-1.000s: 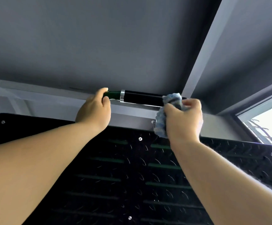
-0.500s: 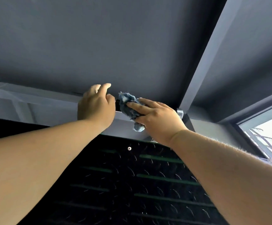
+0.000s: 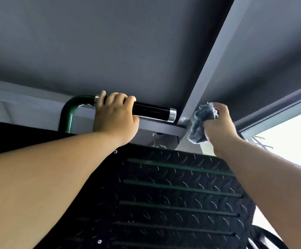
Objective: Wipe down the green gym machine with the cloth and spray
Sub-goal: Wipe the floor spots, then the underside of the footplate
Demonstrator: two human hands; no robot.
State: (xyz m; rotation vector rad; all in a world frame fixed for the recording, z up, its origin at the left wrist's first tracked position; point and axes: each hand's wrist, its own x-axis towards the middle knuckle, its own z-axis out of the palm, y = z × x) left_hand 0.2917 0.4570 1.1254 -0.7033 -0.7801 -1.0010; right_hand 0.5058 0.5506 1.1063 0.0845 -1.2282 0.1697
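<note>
Left hand (image 3: 114, 116) wraps black grip (image 3: 151, 111) of green bar (image 3: 68, 114); right hand (image 3: 218, 123) clutches bunched blue cloth (image 3: 201, 121), off the bar.

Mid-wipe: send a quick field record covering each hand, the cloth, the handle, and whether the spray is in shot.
left hand: grips black cylindrical grip with chrome end rings, near its left ring
right hand: holds crumpled blue cloth
cloth position: off the grip, right of its free end, by grey beam; contact unclear
frame: green bent metal tube carries the grip
below: black tread-patterned plate with green slots
spray: not in view
</note>
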